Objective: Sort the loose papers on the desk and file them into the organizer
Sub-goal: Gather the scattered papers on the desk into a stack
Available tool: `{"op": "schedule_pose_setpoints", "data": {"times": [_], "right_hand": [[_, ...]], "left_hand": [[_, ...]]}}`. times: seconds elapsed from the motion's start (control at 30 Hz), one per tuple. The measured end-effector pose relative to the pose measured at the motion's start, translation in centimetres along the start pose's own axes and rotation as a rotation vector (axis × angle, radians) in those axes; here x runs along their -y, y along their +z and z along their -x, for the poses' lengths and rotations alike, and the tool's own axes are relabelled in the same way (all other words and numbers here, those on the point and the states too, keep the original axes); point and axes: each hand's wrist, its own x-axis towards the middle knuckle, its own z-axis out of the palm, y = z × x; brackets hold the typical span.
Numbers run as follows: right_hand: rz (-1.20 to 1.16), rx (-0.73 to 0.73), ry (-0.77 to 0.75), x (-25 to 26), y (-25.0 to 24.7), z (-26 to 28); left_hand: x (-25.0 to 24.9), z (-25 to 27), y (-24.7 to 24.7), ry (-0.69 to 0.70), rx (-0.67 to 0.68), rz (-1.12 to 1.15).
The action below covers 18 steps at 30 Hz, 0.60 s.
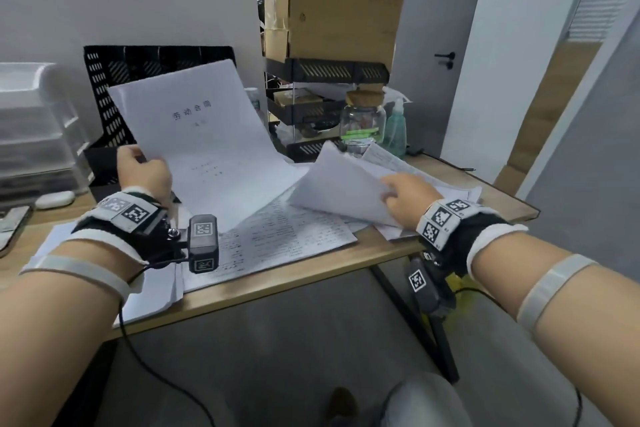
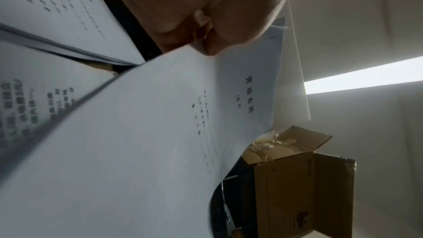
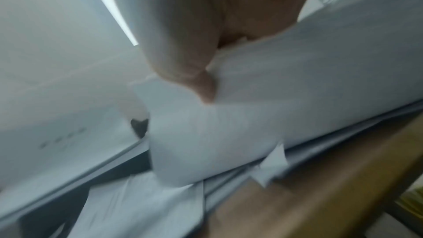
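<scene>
My left hand (image 1: 143,168) pinches the left edge of a white title page (image 1: 207,135) and holds it raised and tilted in front of the black mesh organizer (image 1: 107,80). The left wrist view shows the same title page (image 2: 160,133) under my thumb (image 2: 219,42). My right hand (image 1: 405,194) grips a blank-looking sheet (image 1: 339,184) lifted off the pile at the right; in the right wrist view my thumb (image 3: 201,86) pinches that sheet (image 3: 228,124). More printed papers (image 1: 277,239) lie flat on the wooden desk (image 1: 381,253).
Clear plastic drawers (image 1: 31,128) stand at the far left. A black tiered rack (image 1: 325,104) with a cardboard box (image 1: 339,0) on top stands behind. A glass jar (image 1: 363,121) and a green bottle (image 1: 396,128) sit beside the pile. A door (image 1: 446,55) is at the right.
</scene>
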Motion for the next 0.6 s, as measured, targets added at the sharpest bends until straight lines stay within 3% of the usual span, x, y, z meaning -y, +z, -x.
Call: {"op": "schedule_pose_setpoints", "data": {"times": [0.1, 0.4, 0.5, 0.6], "right_hand": [[-0.173, -0.241, 0.127, -0.7, -2.0, -0.8], [-0.631, -0.682, 0.175, 1.3, -8.1, -4.0], [-0.685, -0.715, 0.093, 3.6, -8.5, -4.9], [-0.691, -0.633, -0.065, 6.6, -7.0, -5.5]], "left_hand": [[-0.3, -0.5, -0.8, 0.012, -0.030, -0.007], [0.2, 1.0, 0.1, -0.082, 0.193, -0.040], [0.1, -0.1, -0.3, -0.067, 0.121, 0.010], [-2.1, -0.9, -2.4, -0.006, -0.043, -0.005]]}}
